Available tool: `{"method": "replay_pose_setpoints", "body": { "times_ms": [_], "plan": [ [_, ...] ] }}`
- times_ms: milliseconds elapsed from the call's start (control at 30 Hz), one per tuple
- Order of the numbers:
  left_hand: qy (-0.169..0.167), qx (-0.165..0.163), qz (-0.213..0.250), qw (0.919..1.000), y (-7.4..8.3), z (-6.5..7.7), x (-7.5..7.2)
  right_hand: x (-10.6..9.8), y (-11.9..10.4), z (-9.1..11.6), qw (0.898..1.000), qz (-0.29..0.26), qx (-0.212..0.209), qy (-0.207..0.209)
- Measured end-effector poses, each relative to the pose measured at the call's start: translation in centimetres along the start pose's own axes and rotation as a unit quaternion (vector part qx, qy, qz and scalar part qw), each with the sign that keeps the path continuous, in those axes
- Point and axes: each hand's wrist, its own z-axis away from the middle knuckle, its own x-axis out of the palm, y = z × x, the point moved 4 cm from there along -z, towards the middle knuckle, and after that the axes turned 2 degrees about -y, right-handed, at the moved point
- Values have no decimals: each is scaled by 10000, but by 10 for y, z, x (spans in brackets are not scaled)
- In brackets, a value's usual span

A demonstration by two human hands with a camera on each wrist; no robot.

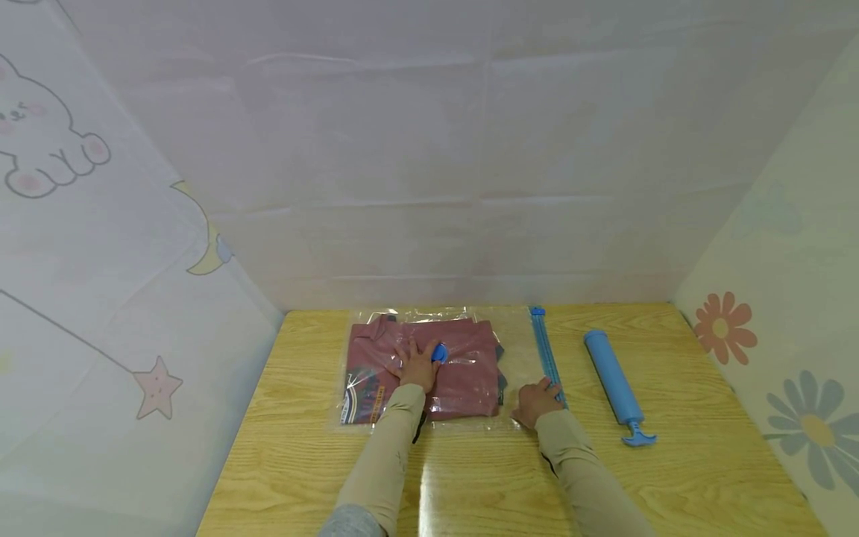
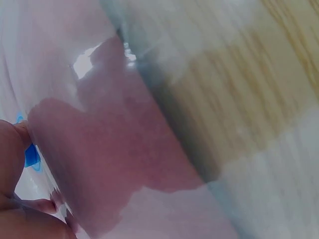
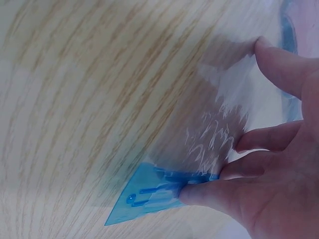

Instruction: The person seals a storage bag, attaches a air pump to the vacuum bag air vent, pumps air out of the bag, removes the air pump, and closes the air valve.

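Note:
A clear plastic vacuum storage bag [image 1: 517, 339] lies flat with a folded dark red shirt [image 1: 466, 380] inside it. Spread out on the shirt, my left hand [image 1: 417, 369] presses down beside the round blue valve [image 1: 439, 352]. In the left wrist view, the valve [image 2: 32, 155] shows partly behind that hand's fingers. Along the bag's right edge runs a blue zip strip [image 1: 546, 350], its slider [image 1: 537, 311] at the far end. My right hand [image 1: 537, 401] touches the strip's near end, its thumb set apart on the wrinkled film in the right wrist view.
To the right of the bag, a blue hand pump [image 1: 614, 377] lies on the wooden table [image 1: 302, 477], its handle toward me. Behind the table rises a pale back wall [image 1: 403, 246], with printed side walls at left and right.

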Motion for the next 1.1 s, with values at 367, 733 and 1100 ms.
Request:
{"method": "replay_pose_setpoints", "body": {
  "times_ms": [367, 733, 1100],
  "plan": [
    [34, 47, 9, 10000, 0, 0, 0, 3, 2, -3, 10000, -78, -37, 49],
    [-146, -51, 79, 9998, 0, 0, -1, 6, 5, -6, 9999, -99, -47, 63],
    [-95, -158, -23, 9998, -2, -1, 1, 5, 3, -6, 9998, -164, -12, -93]
  ]
}}
